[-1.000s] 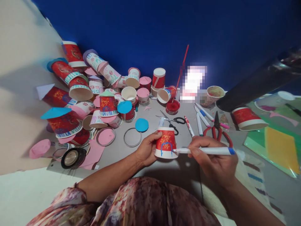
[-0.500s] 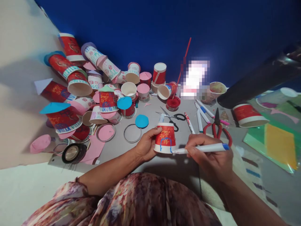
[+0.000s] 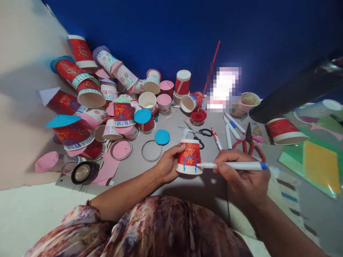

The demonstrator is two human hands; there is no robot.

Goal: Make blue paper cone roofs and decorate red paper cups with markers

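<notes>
My left hand (image 3: pixel 170 163) grips a red and white paper cup (image 3: pixel 189 151) upside down, its wide rim toward me. A blue arch is drawn on the cup's side. In my right hand (image 3: pixel 242 175) is a white marker pen (image 3: pixel 235 165) with a blue end, held almost level. Its tip meets the cup near the arch's right leg. Just behind the cup lie black-handled scissors (image 3: pixel 197 132). A blue paper disc (image 3: pixel 162 136) and a grey ring (image 3: pixel 151 150) rest left of it.
Decorated paper cups (image 3: pixel 124 114) are heaped on the left. A roll of tape (image 3: pixel 85 172) sits at the front left. Several markers (image 3: pixel 232 127), red-handled pliers (image 3: pixel 249 142) and a green folder (image 3: pixel 294 160) lie to the right. A dark pole (image 3: pixel 292 89) slants across the upper right.
The marker's tip has moved up from the cup's lower edge along the arch's right leg. My right hand has shifted slightly right, and the pen lies more level.
</notes>
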